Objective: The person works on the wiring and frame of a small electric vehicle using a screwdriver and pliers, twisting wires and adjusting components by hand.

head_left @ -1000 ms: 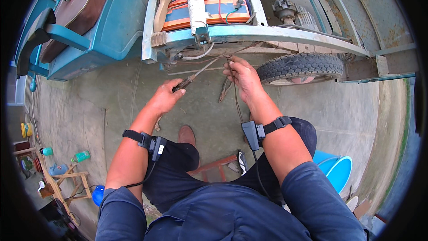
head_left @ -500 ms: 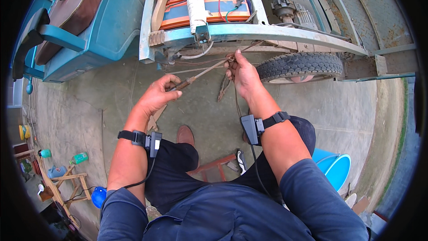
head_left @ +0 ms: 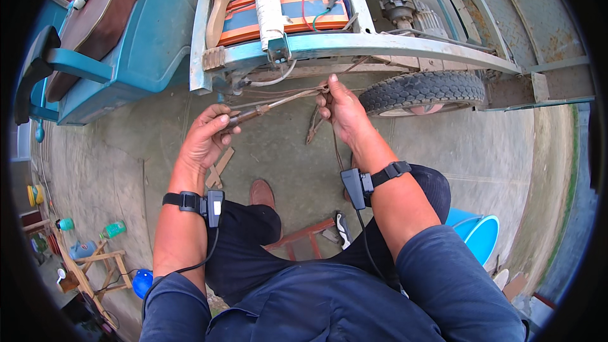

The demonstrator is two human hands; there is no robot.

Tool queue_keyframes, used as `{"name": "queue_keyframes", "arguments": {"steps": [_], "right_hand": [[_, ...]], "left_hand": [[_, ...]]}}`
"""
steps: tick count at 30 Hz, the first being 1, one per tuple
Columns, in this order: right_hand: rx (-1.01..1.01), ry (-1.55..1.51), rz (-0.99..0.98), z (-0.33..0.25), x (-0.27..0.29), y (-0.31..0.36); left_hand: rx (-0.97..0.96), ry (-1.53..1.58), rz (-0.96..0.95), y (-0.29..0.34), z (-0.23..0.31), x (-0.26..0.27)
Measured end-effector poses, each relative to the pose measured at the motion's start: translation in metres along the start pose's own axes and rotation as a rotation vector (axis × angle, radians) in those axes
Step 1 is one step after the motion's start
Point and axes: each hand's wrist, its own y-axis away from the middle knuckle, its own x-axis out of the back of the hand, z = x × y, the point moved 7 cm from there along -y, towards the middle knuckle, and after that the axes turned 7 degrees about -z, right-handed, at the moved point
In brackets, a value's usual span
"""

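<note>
My left hand (head_left: pixel 206 136) is closed round the brown handle of a screwdriver (head_left: pixel 246 116). Its long metal shaft slants up to the right, reaching the fingers of my right hand (head_left: pixel 347 114). There the right thumb and fingers pinch a thin rusty wire (head_left: pixel 337 145) beside the shaft's tip; the fingers partly hide how wire and shaft meet. Part of the wire hangs down toward my right wrist. A rusty plier-like tool (head_left: pixel 312 130) shows just below and left of the right hand; I cannot tell whether it hangs or lies on the floor.
Just beyond my hands runs a pale blue metal frame (head_left: pixel 310 44) holding orange-and-blue batteries (head_left: pixel 247 27). A tyre (head_left: pixel 424 94) is at the right, a blue seat body (head_left: pixel 136 44) at the left. A blue bucket (head_left: pixel 481 240) stands by my right knee, a wooden stool (head_left: pixel 111 256) far left.
My left hand has moved slightly left and turned on the screwdriver handle, its fingers now curled upward. The right hand keeps its pinch on the wire. The view has shifted a little.
</note>
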Motion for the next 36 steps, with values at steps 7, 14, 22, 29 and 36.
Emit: {"name": "queue_keyframes", "arguments": {"steps": [7, 14, 22, 29, 36], "right_hand": [[0.033, -0.002, 0.001, -0.002, -0.001, 0.002], [0.054, 0.014, -0.012, -0.004, -0.003, 0.003], [0.014, 0.031, -0.067, -0.003, -0.001, 0.002], [0.013, 0.019, -0.039, -0.002, 0.006, 0.0], [-0.001, 0.013, -0.062, -0.002, 0.004, -0.002]], "left_hand": [[-0.054, 0.278, 0.284, -0.008, -0.032, 0.012], [0.049, 0.306, 0.472, -0.026, -0.057, 0.036], [0.045, 0.242, 0.531, -0.051, -0.059, 0.042], [-0.102, 0.15, 0.519, -0.043, -0.047, 0.031], [-0.209, 0.042, 0.559, -0.032, -0.029, 0.03]]}}
